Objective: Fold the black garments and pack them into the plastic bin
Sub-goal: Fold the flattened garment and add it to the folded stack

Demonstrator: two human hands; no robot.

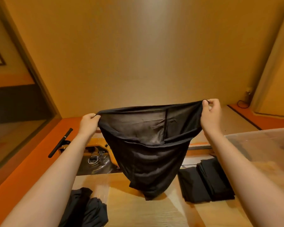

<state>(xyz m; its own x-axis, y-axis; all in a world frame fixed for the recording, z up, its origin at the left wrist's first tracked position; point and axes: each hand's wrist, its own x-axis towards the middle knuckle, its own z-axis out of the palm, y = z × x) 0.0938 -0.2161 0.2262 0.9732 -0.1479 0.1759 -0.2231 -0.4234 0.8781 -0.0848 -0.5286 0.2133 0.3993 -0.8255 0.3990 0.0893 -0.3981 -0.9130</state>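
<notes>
Garment [147,153], black and thin, hangs in mid-air at the centre of the head view, held up between our two hands. Our left hand [88,123] grips the top edge at its left corner, fingers curled round a bunched bit of cloth. Our right hand [211,112] pinches the top edge at its right corner between thumb and fingers, a little higher than the left. The edge is stretched between both hands, and the cloth near the top is sheer enough that light shows through. Lower down the garment narrows and droops. Its lowest tip hangs close over the surface [138,213], and we cannot tell whether it touches.

The surface is pale wood. On it, to the right, a stack [208,182] of folded black garments lies flat, just beside the bin [269,141]. The bin is a clear plastic tub at the right edge, partly hidden by our right forearm, and we cannot make out its contents. At lower left a pile [87,208] of crumpled black cloth lies on the surface beside our left forearm. Farther back on the left, a black bar [61,143] lies slantwise on an orange ledge. A plain yellowish wall [138,46] fills the upper half.
</notes>
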